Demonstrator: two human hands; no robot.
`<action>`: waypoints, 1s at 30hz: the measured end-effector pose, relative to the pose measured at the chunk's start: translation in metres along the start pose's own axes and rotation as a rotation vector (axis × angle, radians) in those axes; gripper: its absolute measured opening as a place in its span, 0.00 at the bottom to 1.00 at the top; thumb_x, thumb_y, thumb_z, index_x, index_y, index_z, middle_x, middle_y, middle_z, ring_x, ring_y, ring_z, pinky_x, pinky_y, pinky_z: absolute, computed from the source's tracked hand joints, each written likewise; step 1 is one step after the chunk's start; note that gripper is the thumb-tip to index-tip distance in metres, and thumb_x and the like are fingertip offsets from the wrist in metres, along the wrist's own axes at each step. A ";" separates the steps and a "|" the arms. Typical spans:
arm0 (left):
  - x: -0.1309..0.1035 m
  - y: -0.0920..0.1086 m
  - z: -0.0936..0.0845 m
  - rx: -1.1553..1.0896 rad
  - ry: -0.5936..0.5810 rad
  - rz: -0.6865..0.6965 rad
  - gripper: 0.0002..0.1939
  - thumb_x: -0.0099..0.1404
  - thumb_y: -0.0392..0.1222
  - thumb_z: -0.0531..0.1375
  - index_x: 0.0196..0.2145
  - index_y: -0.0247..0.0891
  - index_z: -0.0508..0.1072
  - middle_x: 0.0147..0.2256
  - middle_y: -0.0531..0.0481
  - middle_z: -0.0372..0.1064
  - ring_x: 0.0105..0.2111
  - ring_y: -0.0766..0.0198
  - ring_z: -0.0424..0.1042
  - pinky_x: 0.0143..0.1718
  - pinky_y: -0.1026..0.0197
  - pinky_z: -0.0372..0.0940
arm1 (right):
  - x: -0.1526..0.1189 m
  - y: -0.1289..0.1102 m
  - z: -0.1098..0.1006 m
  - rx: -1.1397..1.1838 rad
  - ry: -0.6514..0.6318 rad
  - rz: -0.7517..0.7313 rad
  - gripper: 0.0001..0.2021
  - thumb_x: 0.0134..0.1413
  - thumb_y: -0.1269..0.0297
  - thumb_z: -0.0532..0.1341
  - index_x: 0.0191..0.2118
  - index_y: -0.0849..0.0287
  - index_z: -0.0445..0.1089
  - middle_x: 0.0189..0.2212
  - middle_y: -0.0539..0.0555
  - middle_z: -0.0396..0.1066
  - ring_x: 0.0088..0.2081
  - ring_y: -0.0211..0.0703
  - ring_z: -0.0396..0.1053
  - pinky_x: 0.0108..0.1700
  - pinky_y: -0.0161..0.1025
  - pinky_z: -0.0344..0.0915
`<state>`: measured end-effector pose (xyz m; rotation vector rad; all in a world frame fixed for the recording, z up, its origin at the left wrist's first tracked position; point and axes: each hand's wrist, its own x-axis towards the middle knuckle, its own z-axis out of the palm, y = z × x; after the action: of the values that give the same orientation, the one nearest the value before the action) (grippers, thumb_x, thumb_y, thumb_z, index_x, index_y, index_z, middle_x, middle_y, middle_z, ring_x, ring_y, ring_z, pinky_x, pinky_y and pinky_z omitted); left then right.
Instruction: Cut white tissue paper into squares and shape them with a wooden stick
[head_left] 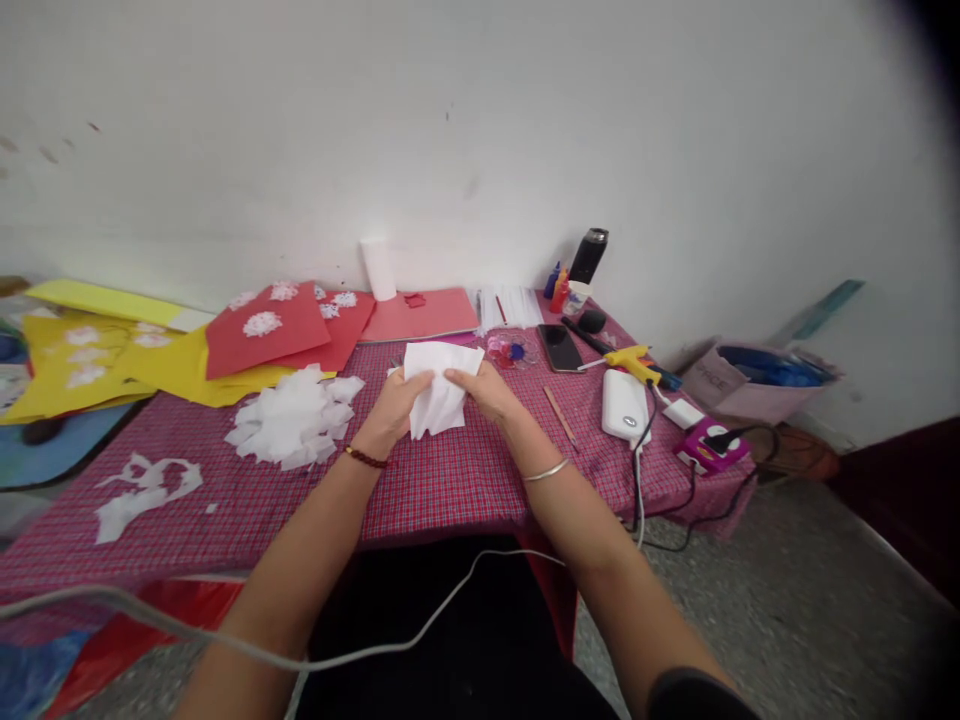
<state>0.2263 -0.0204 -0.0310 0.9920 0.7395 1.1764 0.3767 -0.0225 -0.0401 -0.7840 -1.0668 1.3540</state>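
A sheet of white tissue paper point(439, 400) is stretched between my two hands above the checked tablecloth. My left hand point(397, 402) grips its left edge, thumb on top. On the opposite edge, my right hand point(487, 388) pinches it with the thumb pressed across the front. The fingers behind the paper are mostly hidden. Left of my hands lies a heap of white cut tissue pieces point(292, 415). Curled paper scraps point(150, 490) rest farther left on the cloth.
Red cards point(262, 330) and yellow sheets point(172, 360) with white flowers lie at the back left. A pencil point(560, 418), phone point(560, 347), yellow glue gun point(630, 362), white power bank point(625, 405) and purple socket box point(712, 445) sit rightward. A white cable point(360, 655) crosses in front of me.
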 end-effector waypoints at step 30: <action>0.002 -0.010 0.004 0.264 0.131 0.103 0.06 0.52 0.40 0.64 0.29 0.37 0.72 0.25 0.52 0.70 0.26 0.63 0.67 0.30 0.61 0.61 | 0.003 0.021 0.013 -0.003 0.130 0.076 0.17 0.38 0.58 0.72 0.35 0.59 0.71 0.29 0.51 0.78 0.32 0.44 0.74 0.33 0.37 0.69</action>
<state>0.2340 -0.0202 -0.0386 1.1906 0.9755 1.2631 0.3568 -0.0189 -0.0540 -0.9099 -0.9461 1.3462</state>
